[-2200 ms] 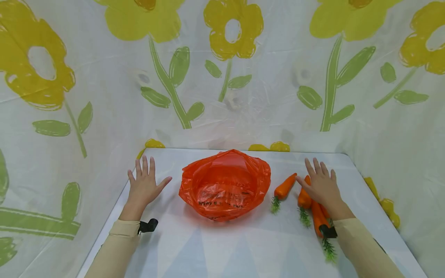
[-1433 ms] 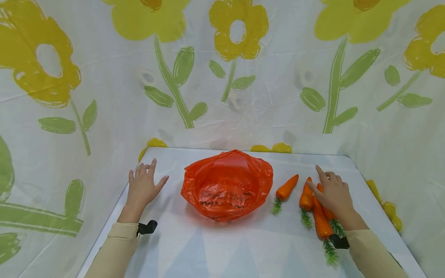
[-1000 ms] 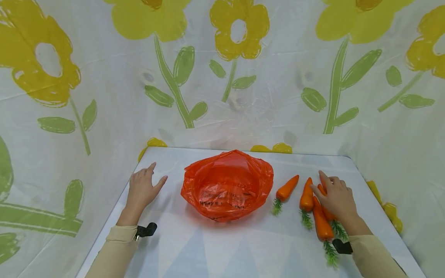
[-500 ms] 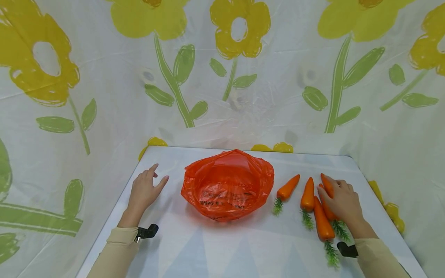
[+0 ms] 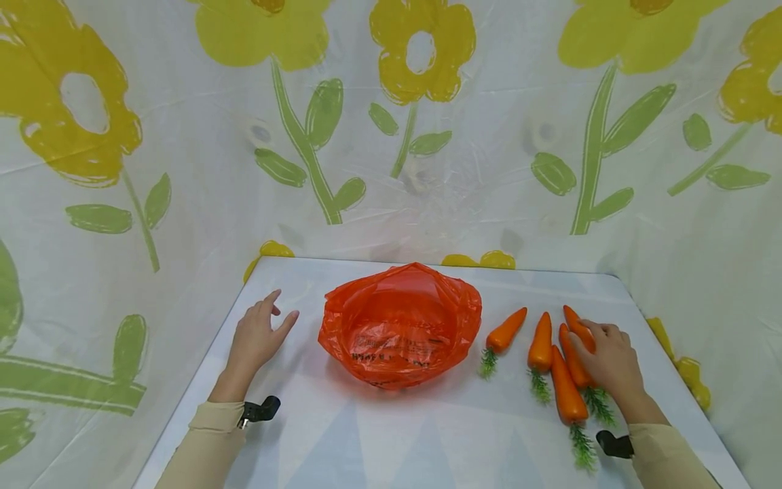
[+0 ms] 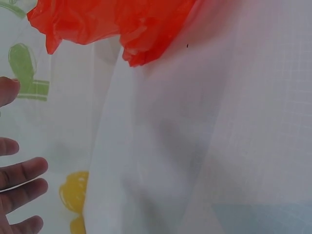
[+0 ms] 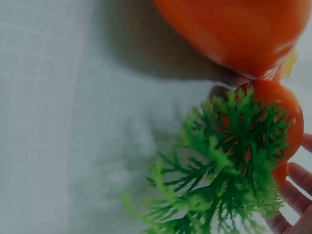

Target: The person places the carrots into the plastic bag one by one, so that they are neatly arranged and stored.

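Orange carrots (image 5: pixel 540 348), five, each with green tops (image 5: pixel 583 445). One lies singly, just right of the bag; four lie close together towards the right edge of the worktop (image 5: pixel 391 445), tips towards the far edge, tops towards the near edge. Handling, as judged: light, stiff, smooth enough to slip or roll; best taken round the thick part of the body, as the feathery tops look flimsy.

Red plastic bag (image 5: pixel 397 377), one, printed with dark lettering; set midway between the side edges, nearer the far edge, mouth open. Handling, as judged: very light, limp, prone to fold or slide; best taken by the rim.

Right hand (image 5: pixel 613 360), fingers bent over the outermost carrot (image 5: pixel 577 323) by the right edge, thumb towards its neighbour. Contact is likely; whether the fingers have hold of it cannot be told.

Left hand (image 5: pixel 253 337), near the left edge, apart from the bag; thumb well spread, fingers loosely extended, holding nothing.

Flowered curtain (image 5: pixel 470 204), white, beyond the far edge.
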Available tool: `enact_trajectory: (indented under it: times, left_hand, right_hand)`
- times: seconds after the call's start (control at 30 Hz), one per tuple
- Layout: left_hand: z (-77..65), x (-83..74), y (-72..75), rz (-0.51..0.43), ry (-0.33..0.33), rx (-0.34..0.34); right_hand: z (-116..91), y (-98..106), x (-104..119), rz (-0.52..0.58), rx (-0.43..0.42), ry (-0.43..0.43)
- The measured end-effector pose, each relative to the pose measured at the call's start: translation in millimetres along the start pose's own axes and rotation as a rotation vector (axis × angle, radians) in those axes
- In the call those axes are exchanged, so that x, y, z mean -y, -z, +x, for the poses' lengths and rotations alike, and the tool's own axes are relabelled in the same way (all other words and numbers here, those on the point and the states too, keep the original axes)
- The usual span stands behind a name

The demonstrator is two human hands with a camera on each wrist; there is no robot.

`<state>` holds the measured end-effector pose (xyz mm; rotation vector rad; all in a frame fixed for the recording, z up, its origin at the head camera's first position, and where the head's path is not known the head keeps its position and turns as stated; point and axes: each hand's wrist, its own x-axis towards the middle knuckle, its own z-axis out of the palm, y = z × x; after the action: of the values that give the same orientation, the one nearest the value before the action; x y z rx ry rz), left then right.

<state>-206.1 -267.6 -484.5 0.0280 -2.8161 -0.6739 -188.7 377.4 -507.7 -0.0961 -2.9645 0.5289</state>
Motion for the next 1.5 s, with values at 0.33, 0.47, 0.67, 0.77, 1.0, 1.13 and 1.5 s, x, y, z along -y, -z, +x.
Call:
enact_trajectory:
  times: [0.33, 0.47, 0.67, 0.77, 1.0, 1.13, 1.5]
  left_hand:
    - [0.5, -4.9, 0.8, -0.08, 0.013, 0.048]
    - [-0.9, -9.3, 2.6, -0.097, -0.002, 0.06]
    - [-2.4, -16.1, 3.1, -0.18, -0.03, 0.106]
    - [-2.8, -18.6, 3.0, -0.217, -0.052, 0.12]
    - [-4.9, -25.3, 3.7, -0.317, -0.07, 0.157]
    - [-6.8, -27.3, 2.6, -0.37, -0.058, 0.195]
    - [-8.5, -32.1, 0.3, -0.505, -0.036, 0.271]
  right_hand:
    - [-2, -2, -8, 0.055, 0.0, -0.042]
    - [-2, -2, -11, 0.078, 0.012, -0.046]
    - [-2, -2, -16, 0.109, 0.037, -0.036]
    - [-1, -2, -18, 0.124, 0.054, -0.037]
    - [-1, -3, -22, 0.149, 0.091, -0.042]
    - [0, -2, -23, 0.153, 0.114, -0.044]
    - [-1, 1, -24, 0.161, 0.135, -0.043]
